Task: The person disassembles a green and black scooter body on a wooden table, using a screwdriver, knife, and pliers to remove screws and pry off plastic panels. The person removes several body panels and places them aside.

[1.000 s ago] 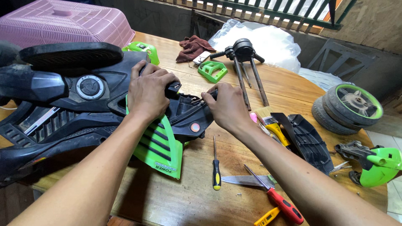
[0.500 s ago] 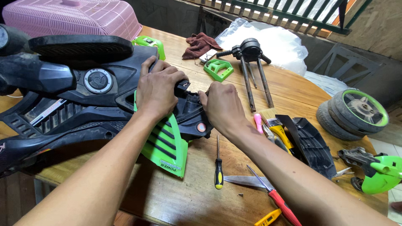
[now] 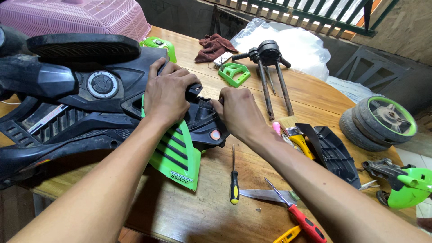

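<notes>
Head view | wooden table (image 3: 310,96), railing (image 3: 315,13) behind | left hand (image 3: 166,92), right hand (image 3: 240,112) grasping black housing (image 3: 103,103)

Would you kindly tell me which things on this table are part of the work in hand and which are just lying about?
In hand:
- black and green toy vehicle body, gripped by the left hand
- black panel, pressed by the right hand

Lying about:
- black-handled screwdriver
- red-handled screwdriver
- paintbrush
- two wheels
- pink basket
- maroon rag
</notes>
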